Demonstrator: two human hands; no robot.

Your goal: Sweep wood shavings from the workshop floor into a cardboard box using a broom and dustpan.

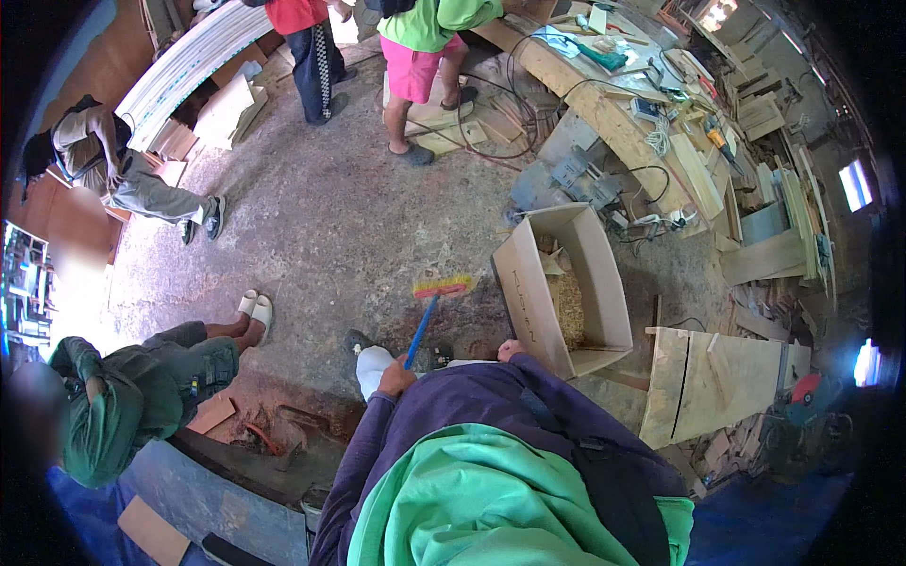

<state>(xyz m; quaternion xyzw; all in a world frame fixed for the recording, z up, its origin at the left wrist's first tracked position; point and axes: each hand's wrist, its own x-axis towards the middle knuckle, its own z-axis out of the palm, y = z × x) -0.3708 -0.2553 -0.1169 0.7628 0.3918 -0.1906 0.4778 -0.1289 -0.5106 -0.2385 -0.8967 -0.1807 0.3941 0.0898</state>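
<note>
My left hand [396,378] is closed around the blue handle of a broom [422,332]. The broom's head, a red block with yellow bristles [442,285], rests on the concrete floor in front of my feet. Close to my body, my right hand [511,350] looks curled, beside the near left side of a cardboard box [530,297]; whether it grips anything is hidden. The tall box stands open on the floor to the right of the broom. Wood shavings [568,307] and some scraps lie inside it.
A long workbench [613,123] with tools and cords runs along the far right. A grey machine [580,174] stands behind the box, and cables [514,113] trail over the floor. Several people stand or sit ahead and left. A wooden board stand [713,387] is at right.
</note>
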